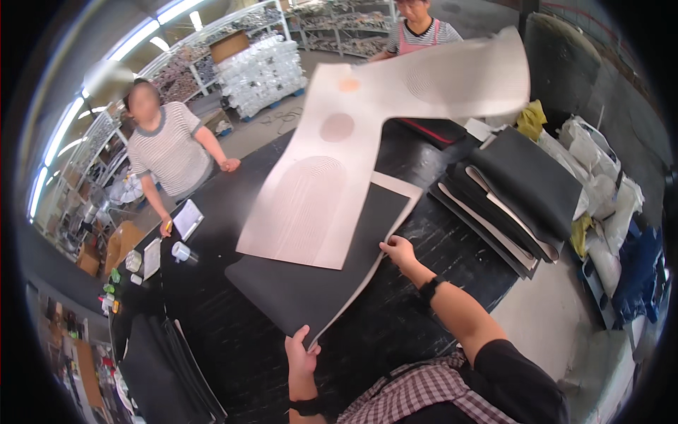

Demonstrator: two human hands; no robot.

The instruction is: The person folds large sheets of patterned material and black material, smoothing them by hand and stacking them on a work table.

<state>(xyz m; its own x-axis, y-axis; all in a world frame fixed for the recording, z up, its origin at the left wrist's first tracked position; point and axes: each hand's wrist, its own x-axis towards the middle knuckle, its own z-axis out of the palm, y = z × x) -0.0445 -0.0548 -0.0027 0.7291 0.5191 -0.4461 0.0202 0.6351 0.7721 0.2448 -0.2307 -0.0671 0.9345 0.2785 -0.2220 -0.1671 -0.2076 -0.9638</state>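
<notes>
My left hand (302, 353) pinches the near corner of a large black sheet (304, 297) with a beige underside. Farther along the same sheet's right edge, my right hand (401, 253) has its fingers closed on the rim. Over the black surface lies a beige L-shaped sheet (304, 198), marked with fine curved lines, a round patch and an orange spot. Its far arm is lifted and bends up near a person (424, 32) in a pink apron across the table. Whether the beige and black pieces are joined, I cannot tell.
Folded black sheets are stacked on the table (233, 339) at the right (537, 184), with more at the near left (159, 367). Another person (169, 141) stands at the left, beside a notepad (188, 220) and a white mug (181, 251). White sacks (600, 177) lie beyond the right stack.
</notes>
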